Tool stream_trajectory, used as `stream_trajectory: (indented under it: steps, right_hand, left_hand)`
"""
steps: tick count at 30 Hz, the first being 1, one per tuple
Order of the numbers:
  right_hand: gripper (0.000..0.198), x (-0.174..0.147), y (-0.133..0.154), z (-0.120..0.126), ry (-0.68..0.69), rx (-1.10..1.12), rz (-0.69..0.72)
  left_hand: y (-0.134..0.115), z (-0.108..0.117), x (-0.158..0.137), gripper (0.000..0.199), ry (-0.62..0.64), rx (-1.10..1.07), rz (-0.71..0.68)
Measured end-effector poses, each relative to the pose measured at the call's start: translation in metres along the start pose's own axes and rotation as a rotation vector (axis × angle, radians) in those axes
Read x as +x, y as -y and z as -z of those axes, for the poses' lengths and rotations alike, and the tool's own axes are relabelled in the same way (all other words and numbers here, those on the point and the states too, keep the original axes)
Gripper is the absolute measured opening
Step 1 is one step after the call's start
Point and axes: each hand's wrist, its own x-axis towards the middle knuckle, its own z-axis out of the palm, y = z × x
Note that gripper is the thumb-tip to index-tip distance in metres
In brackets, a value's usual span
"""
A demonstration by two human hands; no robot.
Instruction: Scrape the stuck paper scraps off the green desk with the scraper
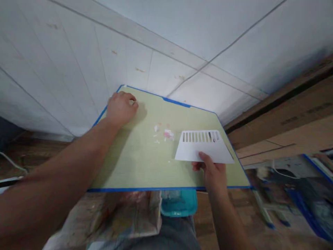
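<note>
Blue-edged tbl (143, 170): R hand (214, 172) w/ white slotted card (188, 150) btwn fingers; L hand (121, 108) fingers curled, can't tell if holding.

Some fingers of the R hand (212, 168) were hid under the white card (191, 151) it held. A pale bit (132, 102) by the L hand (120, 108) was too small to tell. Left of the R grip, the scraps (168, 134) were too tiny to name. Down-left of it, stuff in the blue-green tub (179, 210) was blurry. Right of it, brown boxes (299, 118) ran off the edge w/ print too fuzzy to read.
</note>
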Motion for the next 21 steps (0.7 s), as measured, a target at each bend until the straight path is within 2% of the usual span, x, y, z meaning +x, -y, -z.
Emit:
stream_trajectory:
  steps: [3,8,14,17,21]
  right_hand:
    - [0.041,-0.007,-0.005,-0.006,-0.01,-0.077,0.039]
    - [0.046,-0.015,-0.003,-0.024,0.097,-0.082,0.072]
    - [0.057,0.03,0.014,-0.047,-0.042,-0.085,0.128]
    - [0.057,0.043,0.013,-0.055,-0.04,-0.082,0.132]
    - [0.047,0.041,0.008,-0.059,0.034,-0.08,0.126]
  left_hand:
    - [0.004,-0.003,0.005,0.049,0.016,-0.032,0.043]
    - [0.012,-0.008,0.009,0.046,0.004,-0.034,0.035]
    - [0.012,-0.007,0.009,0.046,0.019,-0.029,0.037]
    - [0.013,-0.007,0.01,0.045,0.026,-0.024,0.043]
    - [0.015,-0.009,0.01,0.046,0.008,-0.03,0.03]
